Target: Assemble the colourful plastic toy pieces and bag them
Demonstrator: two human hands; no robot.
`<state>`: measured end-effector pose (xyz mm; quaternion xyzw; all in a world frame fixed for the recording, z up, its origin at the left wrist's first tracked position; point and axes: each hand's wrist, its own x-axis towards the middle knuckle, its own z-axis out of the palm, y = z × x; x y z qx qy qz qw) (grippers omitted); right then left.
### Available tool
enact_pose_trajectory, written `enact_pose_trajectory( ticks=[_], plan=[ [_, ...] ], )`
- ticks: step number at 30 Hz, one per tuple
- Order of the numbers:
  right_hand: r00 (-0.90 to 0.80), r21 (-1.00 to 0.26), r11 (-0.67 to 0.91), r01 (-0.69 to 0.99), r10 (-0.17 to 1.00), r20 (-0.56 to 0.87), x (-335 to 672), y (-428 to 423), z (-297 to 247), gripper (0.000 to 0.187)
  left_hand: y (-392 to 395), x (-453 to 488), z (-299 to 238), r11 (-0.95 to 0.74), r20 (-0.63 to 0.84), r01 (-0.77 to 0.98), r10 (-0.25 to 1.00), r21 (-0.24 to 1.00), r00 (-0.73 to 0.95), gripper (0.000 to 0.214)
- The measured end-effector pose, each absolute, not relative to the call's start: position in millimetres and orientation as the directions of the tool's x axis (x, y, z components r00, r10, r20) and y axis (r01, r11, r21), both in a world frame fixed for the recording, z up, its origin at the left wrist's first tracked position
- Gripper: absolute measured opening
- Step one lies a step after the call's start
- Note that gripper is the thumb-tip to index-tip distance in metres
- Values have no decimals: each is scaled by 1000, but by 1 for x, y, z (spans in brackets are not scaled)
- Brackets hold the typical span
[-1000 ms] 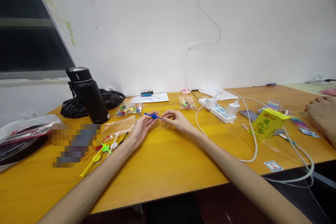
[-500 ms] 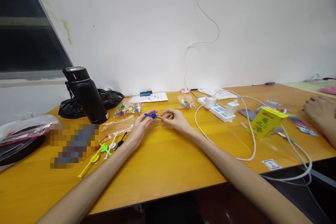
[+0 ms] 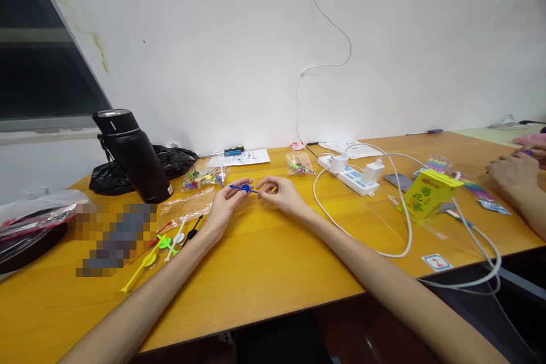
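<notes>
A blue plastic arrow spinner (image 3: 246,188) with a round middle is held just above the table. My left hand (image 3: 226,205) is closed on it, thumb and fingers around the disc, with the arrowhead pointing left. At the tail end, my right hand (image 3: 279,194) pinches with its thumb and forefinger. Left of my left forearm lie more arrow spinners: a yellow one (image 3: 148,261), a green one (image 3: 165,243), a white one (image 3: 178,238) and a black one (image 3: 191,234). A red one lies partly hidden among them.
A black bottle (image 3: 135,159) stands at the left by a black plastic bag (image 3: 174,160). Bags of spinners (image 3: 205,176) lie behind my hands. A power strip (image 3: 354,177) with white cables and a yellow box (image 3: 430,196) are at right, near another person's hands (image 3: 514,173).
My hands stay on the blue spinner with hardly any change in grip. The whole view has shifted slightly. At the far right, more of the other person's hands shows.
</notes>
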<state>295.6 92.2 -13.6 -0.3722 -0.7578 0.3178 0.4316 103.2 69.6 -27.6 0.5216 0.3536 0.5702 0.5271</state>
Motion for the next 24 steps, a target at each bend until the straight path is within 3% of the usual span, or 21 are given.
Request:
enact_pose_trajectory(
  ticks=[24],
  plan=[
    [-421,-800,546,249,805,418,291,89,-16,17,69,102,-23,-200,211,-209,977,957,32,42]
  ],
)
